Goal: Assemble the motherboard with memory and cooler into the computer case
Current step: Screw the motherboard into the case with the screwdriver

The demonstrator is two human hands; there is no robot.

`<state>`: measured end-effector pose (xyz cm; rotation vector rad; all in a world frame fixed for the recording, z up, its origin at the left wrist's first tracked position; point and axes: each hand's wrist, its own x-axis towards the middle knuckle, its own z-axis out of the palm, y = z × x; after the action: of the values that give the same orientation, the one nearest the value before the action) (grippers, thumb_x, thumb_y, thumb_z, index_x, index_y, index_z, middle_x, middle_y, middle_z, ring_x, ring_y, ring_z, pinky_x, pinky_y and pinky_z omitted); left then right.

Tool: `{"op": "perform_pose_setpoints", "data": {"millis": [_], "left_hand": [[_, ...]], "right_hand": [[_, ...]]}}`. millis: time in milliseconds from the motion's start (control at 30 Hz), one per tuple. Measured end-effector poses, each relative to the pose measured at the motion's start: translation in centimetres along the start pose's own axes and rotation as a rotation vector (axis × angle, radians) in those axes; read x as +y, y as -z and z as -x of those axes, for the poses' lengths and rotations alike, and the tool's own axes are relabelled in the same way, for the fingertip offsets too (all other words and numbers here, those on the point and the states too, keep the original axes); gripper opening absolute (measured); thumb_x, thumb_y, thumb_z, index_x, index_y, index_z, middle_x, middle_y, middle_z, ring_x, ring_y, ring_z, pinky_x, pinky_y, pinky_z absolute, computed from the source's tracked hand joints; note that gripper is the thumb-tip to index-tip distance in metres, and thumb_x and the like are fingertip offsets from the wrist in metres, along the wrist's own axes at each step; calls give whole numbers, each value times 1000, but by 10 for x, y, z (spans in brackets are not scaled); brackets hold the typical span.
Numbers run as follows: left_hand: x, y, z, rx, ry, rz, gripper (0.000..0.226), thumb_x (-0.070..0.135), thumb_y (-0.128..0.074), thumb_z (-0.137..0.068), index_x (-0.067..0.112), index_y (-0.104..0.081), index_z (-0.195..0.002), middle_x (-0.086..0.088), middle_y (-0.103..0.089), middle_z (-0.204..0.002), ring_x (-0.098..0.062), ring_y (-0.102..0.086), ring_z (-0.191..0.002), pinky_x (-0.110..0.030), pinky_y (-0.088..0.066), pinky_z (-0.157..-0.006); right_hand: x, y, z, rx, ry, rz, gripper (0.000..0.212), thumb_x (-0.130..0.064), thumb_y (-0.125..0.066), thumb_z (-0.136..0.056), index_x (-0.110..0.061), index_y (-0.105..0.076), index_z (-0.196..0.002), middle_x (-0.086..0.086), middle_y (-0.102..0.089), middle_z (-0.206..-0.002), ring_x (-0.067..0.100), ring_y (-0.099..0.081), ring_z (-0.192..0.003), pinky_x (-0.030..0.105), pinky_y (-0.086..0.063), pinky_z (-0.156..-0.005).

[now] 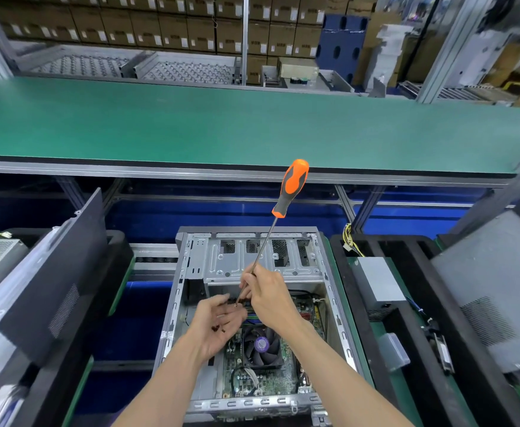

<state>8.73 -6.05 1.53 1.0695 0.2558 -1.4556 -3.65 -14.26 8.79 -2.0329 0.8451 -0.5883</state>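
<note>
Orange and grey, the handle of a long screwdriver stands high above the open computer case, its thin metal shaft slanting down toward the person. The right hand pinches that shaft low down, close to the tip, fingers curled round it. The tip meets the fingertips of the left hand, which lies palm up over the case, fingers relaxed and slightly cupped — a few small dark screws rest loose in the palm, and one more seems to sit at the screwdriver's tip, though it is too small to tell for sure.

Inside the case the green motherboard lies flat on the case floor, partly covered by both forearms. The cooler with its dark fan and purple hub sits on the board just below the left hand. Coloured memory slots show between the two hands; whether sticks are seated I cannot tell.

Left of the case a dark side panel leans tilted. Right of the case a grey power supply with yellow wires lies in a black tray. Beyond the case runs a green conveyor belt, and behind it stand stacked cardboard boxes.
</note>
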Motion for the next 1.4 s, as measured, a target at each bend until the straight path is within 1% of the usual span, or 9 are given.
{"op": "perform_pose_setpoints", "data": {"millis": [67, 133, 333, 533, 667, 867, 1133, 1267, 1400], "left_hand": [[-1, 0, -1, -29, -7, 22, 36, 10, -77, -80, -11, -66, -107, -22, -71, -87, -18, -69, -69, -23, -59, -55], [-2, 0, -3, -46, -8, 53, 35, 4, -75, -75, -10, -65, -107, -18, -69, -80, -15, -69, -66, -20, -58, -52], [-4, 2, -10, -41, -58, 70, 27, -6, -63, -88, -13, -62, -114, -18, -69, -86, -17, -69, -77, -21, -60, -58], [-3, 1, -9, -83, -60, 58, 36, 7, -73, -75, -8, -65, -107, -15, -69, -79, -13, -69, -65, -21, -59, -54], [-3, 1, -10, -117, -61, 96, 37, 9, -71, -78, -9, -64, -109, -16, -70, -81, -13, -71, -66, -22, -59, -54], [-3, 2, -11, -151, -54, 189, 29, -2, -56, -95, -12, -58, -122, -19, -68, -100, -14, -73, -74, -21, -60, -59], [-3, -1, -8, -167, -41, 198, 35, 3, -61, -91, -11, -58, -123, -15, -69, -87, -11, -71, -71, -20, -59, -57], [-1, -1, -8, -181, -43, 208, 42, 11, -69, -81, -9, -61, -117, -13, -67, -79, -10, -69, -63, -19, -58, -54], [-1, 2, -9, -180, -65, 206, 37, 12, -70, -81, -9, -63, -110, -13, -67, -78, -11, -68, -62, -19, -58, -53]], "right_hand": [[0, 1, -1, 2, 4, 6, 23, -11, -38, -104, -10, -55, -88, 8, -66, -73, 15, -66, -68, 40, -56, -71], [1, 2, 0, 1, 16, 15, 23, -10, -38, -104, -11, -55, -87, 7, -65, -73, 15, -65, -68, 40, -56, -70], [3, 3, -2, 17, 18, 15, 24, -11, -39, -104, -12, -55, -86, 5, -64, -70, 13, -65, -67, 40, -56, -69], [2, 1, -3, 28, 20, -11, 24, -12, -39, -104, -11, -55, -86, 7, -67, -70, 10, -65, -65, 39, -56, -69], [2, -1, -2, 41, 27, -23, 24, -11, -39, -103, -11, -55, -85, 7, -66, -68, 9, -65, -63, 38, -56, -67], [3, -1, 0, 58, 48, -16, 22, -6, -38, -101, -7, -55, -87, 8, -64, -69, 17, -66, -67, 41, -55, -67], [2, -1, -1, 95, 26, -60, 24, -6, -37, -103, -4, -56, -88, 10, -67, -74, 13, -66, -66, 35, -56, -67], [1, -1, -4, 102, 10, -84, 25, -9, -37, -105, -5, -57, -89, 9, -69, -75, 13, -67, -67, 32, -57, -66], [-1, -1, -5, 110, 0, -104, 25, -10, -38, -105, -7, -57, -90, 8, -69, -74, 13, -68, -67, 34, -58, -67]]}}
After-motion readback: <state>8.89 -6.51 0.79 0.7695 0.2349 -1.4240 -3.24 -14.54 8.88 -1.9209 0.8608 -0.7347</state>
